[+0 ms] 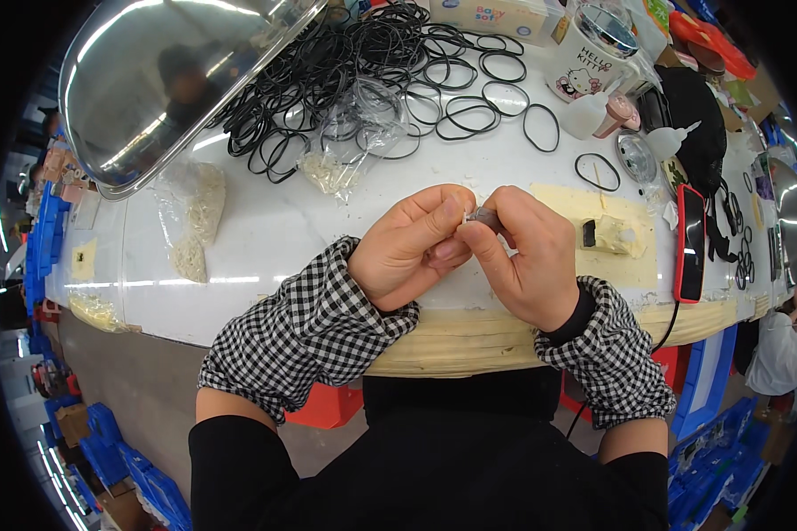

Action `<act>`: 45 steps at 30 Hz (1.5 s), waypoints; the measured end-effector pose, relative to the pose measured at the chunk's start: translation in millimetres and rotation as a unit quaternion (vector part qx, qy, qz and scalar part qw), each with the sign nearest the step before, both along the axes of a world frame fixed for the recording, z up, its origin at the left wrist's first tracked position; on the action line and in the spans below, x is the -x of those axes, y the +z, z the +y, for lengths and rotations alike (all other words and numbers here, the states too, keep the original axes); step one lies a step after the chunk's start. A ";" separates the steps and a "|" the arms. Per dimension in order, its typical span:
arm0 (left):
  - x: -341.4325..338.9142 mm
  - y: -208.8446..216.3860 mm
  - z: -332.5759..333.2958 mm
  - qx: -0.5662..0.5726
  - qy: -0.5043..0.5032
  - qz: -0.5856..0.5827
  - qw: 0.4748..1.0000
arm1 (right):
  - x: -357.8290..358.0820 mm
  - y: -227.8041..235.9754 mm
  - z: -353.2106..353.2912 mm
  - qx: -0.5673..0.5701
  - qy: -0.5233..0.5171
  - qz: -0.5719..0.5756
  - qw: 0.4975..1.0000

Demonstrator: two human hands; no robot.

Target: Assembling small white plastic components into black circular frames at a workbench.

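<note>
Both my hands meet over the near middle of the white table (266, 257), fingertips almost touching. Between the thumb and fingers of my right hand (536, 252) is a small grey piece (484, 217), mostly covered by the fingers. My left hand (403, 248) pinches thumb to forefinger right beside it, at a tiny whitish bit too small to name. Checked black-and-white sleeve covers wrap both forearms. To the right of my right hand, a small block wrapped in yellowish tape (618, 237) lies on a yellow sheet (558, 196).
Black rubber rings (363, 53) are heaped at the back, several scattered rightward. A big clear dome (177, 88) stands at the far left. Clear bags (199, 221) of small pale pieces lie left. A red-edged phone (691, 243), squeeze bottle (671, 139) and white cup (584, 66) stand right.
</note>
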State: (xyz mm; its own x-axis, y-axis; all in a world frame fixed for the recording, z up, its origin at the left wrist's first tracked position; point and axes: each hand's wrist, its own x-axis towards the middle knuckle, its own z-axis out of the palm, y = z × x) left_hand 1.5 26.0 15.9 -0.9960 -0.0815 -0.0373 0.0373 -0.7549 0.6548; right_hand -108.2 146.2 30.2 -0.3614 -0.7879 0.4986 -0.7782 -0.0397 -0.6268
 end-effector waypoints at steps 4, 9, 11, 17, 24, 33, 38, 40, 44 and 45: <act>-0.8 -2.8 -2.6 0.004 -0.014 0.002 1.000 | -0.4 0.0 -1.2 0.011 -0.003 0.006 1.000; -0.6 -0.4 -0.1 0.001 -0.003 0.008 1.000 | 0.0 2.4 1.3 -0.011 0.005 0.003 1.000; -0.1 0.6 0.8 -0.003 0.000 0.006 1.000 | -0.1 1.5 0.8 -0.002 0.002 0.001 1.000; -0.8 -4.7 -2.3 -0.008 -0.014 0.008 1.000 | -0.8 1.0 -1.5 0.015 -0.005 0.012 1.000; -0.5 -1.6 -0.2 -0.010 -0.001 0.002 1.000 | 0.7 1.1 0.5 0.004 0.005 0.015 1.000; -1.5 -3.1 -1.1 0.013 0.007 0.008 1.000 | 1.5 1.2 0.5 0.005 0.002 0.022 1.000; -1.3 -4.0 -2.2 0.026 0.000 0.009 1.000 | 1.9 0.8 0.3 0.008 0.002 0.019 1.000; -1.1 -4.6 -2.2 0.030 0.001 0.010 0.999 | 1.6 0.0 -0.5 0.014 0.002 0.018 1.000; -0.1 -0.9 -0.8 0.027 0.003 0.011 1.000 | 2.0 2.9 1.9 -0.006 0.003 0.019 1.000; -0.4 -2.3 -0.9 0.011 0.004 0.017 1.000 | 2.1 3.3 2.2 -0.009 0.004 0.020 1.000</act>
